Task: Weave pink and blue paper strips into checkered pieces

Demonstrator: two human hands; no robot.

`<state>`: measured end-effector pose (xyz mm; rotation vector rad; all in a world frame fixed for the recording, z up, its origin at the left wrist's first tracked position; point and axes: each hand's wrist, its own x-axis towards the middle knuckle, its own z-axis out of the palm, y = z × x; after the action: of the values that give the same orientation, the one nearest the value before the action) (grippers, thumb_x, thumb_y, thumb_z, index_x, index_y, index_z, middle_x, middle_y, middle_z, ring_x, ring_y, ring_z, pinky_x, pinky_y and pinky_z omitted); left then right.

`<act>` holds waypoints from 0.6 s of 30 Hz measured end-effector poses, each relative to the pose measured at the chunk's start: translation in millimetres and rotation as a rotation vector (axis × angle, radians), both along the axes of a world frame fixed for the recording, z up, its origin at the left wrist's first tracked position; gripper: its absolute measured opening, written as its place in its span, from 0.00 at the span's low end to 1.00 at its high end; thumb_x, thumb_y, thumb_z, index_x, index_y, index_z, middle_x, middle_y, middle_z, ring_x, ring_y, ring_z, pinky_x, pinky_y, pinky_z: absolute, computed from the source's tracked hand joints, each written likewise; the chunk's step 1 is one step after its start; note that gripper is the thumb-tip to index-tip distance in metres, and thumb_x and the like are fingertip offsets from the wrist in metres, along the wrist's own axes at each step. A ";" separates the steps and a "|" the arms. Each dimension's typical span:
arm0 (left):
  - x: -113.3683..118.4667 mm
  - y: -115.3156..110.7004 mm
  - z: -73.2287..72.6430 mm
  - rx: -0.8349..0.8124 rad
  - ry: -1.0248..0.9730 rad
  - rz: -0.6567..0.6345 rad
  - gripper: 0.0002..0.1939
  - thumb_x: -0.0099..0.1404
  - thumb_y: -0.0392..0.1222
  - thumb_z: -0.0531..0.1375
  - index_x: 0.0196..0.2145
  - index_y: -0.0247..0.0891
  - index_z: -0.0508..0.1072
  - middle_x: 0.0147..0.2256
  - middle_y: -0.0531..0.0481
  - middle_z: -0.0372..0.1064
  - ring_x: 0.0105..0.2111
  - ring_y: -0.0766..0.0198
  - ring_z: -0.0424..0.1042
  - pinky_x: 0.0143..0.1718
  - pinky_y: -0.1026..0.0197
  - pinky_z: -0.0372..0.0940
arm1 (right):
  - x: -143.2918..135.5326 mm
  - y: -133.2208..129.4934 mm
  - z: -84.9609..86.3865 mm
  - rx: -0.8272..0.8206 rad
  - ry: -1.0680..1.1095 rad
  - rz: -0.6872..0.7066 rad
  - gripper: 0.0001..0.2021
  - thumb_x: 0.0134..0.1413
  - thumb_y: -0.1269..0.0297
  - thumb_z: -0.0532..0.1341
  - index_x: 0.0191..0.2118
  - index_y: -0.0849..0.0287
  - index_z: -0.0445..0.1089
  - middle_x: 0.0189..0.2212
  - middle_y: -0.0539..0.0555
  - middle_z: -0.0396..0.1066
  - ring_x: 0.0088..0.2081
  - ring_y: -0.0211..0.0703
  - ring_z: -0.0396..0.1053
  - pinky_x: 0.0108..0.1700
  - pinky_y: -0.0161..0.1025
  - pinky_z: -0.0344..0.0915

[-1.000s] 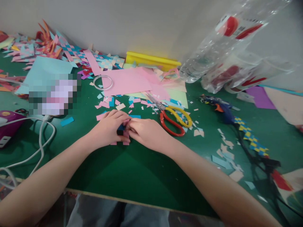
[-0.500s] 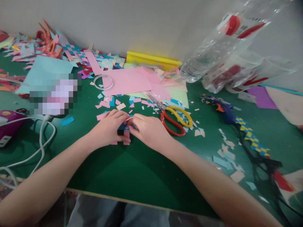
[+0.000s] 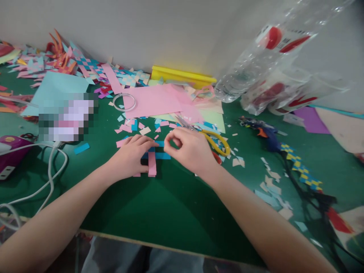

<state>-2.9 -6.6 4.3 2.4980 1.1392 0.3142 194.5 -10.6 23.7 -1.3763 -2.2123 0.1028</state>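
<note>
Pink and blue paper strips (image 3: 152, 163) cross each other in a small weave on the green table. My left hand (image 3: 127, 155) is closed over the weave's left part, thumb and fingertips pressing on it, hiding much of it. Two blue strips (image 3: 163, 156) stick out to the right. At the end of the upper one, my right hand (image 3: 189, 149) pinches with thumb and forefinger. Scissors (image 3: 218, 142) with yellow and red handles lie just behind my right hand, which covers part of them.
Paper scraps (image 3: 136, 127) lie behind my hands, with pink sheets (image 3: 153, 100) and a tape ring (image 3: 124, 102) beyond. A blurred-out phone (image 3: 68, 117) on a white cable is at left. A plastic bottle (image 3: 241, 72) and cups (image 3: 304, 91) stand back right, near a woven paper piece (image 3: 301, 167).
My right hand has moved right and a little up from beside my left fingers, uncovering the blue strips and now covering part of the scissors. My left hand stays on the weave.
</note>
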 end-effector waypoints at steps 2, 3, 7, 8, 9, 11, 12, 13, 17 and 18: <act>-0.9 0.3 -1.1 0.001 -0.002 -0.005 0.27 0.54 0.37 0.62 0.52 0.41 0.64 0.53 0.46 0.64 0.54 0.52 0.59 0.53 0.47 0.55 | 7.6 5.5 -0.5 0.073 -0.010 -0.019 0.07 0.52 0.69 0.54 0.25 0.58 0.64 0.20 0.47 0.62 0.24 0.34 0.57 0.28 0.34 0.53; -1.5 0.8 -1.5 -0.003 -0.003 -0.009 0.27 0.54 0.38 0.62 0.52 0.41 0.64 0.53 0.46 0.64 0.54 0.52 0.59 0.53 0.47 0.55 | 11.1 8.0 -1.6 0.099 -0.019 -0.019 0.07 0.52 0.69 0.54 0.25 0.58 0.64 0.20 0.48 0.61 0.24 0.35 0.57 0.28 0.35 0.53; -3.7 3.7 -1.5 -0.043 -0.039 -0.018 0.23 0.59 0.39 0.60 0.52 0.41 0.65 0.52 0.48 0.64 0.54 0.54 0.59 0.54 0.48 0.55 | 19.1 12.9 -6.6 0.145 0.055 0.029 0.12 0.54 0.66 0.51 0.20 0.55 0.57 0.17 0.47 0.55 0.22 0.35 0.54 0.26 0.35 0.53; -4.0 4.4 -1.0 -0.059 -0.059 -0.016 0.20 0.62 0.40 0.59 0.52 0.41 0.65 0.52 0.48 0.65 0.54 0.55 0.60 0.54 0.48 0.55 | 19.7 12.3 -7.2 0.169 0.092 0.039 0.14 0.55 0.66 0.50 0.19 0.55 0.53 0.16 0.47 0.52 0.21 0.35 0.52 0.25 0.36 0.53; -4.0 4.9 -0.3 -0.073 -0.083 -0.009 0.18 0.64 0.42 0.57 0.52 0.41 0.65 0.51 0.48 0.65 0.53 0.56 0.61 0.53 0.49 0.56 | 19.9 11.0 -7.4 0.198 0.121 0.048 0.16 0.55 0.65 0.49 0.17 0.54 0.49 0.15 0.46 0.50 0.20 0.35 0.49 0.24 0.36 0.52; -3.5 5.4 1.1 -0.094 -0.130 0.007 0.14 0.68 0.43 0.53 0.50 0.40 0.66 0.50 0.47 0.67 0.52 0.57 0.62 0.53 0.49 0.57 | 19.6 7.0 -6.3 0.249 0.125 0.081 0.18 0.56 0.65 0.48 0.16 0.54 0.46 0.14 0.46 0.48 0.19 0.35 0.47 0.24 0.37 0.50; -3.0 5.4 1.5 -0.099 -0.152 0.013 0.13 0.69 0.43 0.51 0.48 0.39 0.67 0.49 0.47 0.68 0.51 0.58 0.63 0.53 0.50 0.57 | 19.1 4.7 -5.5 0.264 0.093 0.112 0.19 0.56 0.64 0.48 0.15 0.54 0.47 0.14 0.47 0.49 0.19 0.35 0.48 0.24 0.37 0.50; -2.6 5.3 1.8 -0.099 -0.173 0.018 0.12 0.70 0.43 0.50 0.46 0.39 0.68 0.49 0.47 0.68 0.50 0.58 0.63 0.52 0.50 0.57 | 18.4 2.7 -4.7 0.275 0.046 0.153 0.19 0.56 0.63 0.49 0.15 0.55 0.49 0.14 0.47 0.50 0.19 0.35 0.49 0.25 0.37 0.50; -1.0 4.8 0.2 -0.084 -0.210 0.020 0.12 0.71 0.42 0.47 0.38 0.39 0.68 0.48 0.48 0.69 0.48 0.59 0.65 0.51 0.50 0.59 | 12.5 -0.9 -5.3 0.262 -0.168 0.375 0.20 0.57 0.54 0.53 0.17 0.56 0.63 0.17 0.49 0.61 0.21 0.35 0.54 0.27 0.38 0.51; -0.8 4.7 -0.4 -0.082 -0.204 0.024 0.12 0.71 0.41 0.46 0.38 0.39 0.68 0.48 0.48 0.69 0.48 0.59 0.65 0.51 0.50 0.59 | 10.4 -0.6 -6.8 0.252 -0.204 0.423 0.20 0.58 0.52 0.53 0.20 0.56 0.67 0.18 0.49 0.63 0.22 0.35 0.56 0.27 0.37 0.52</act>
<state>-3.7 -1.9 3.9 2.3217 1.0771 0.5063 204.8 -11.3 16.9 -0.8018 -2.5543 -0.1683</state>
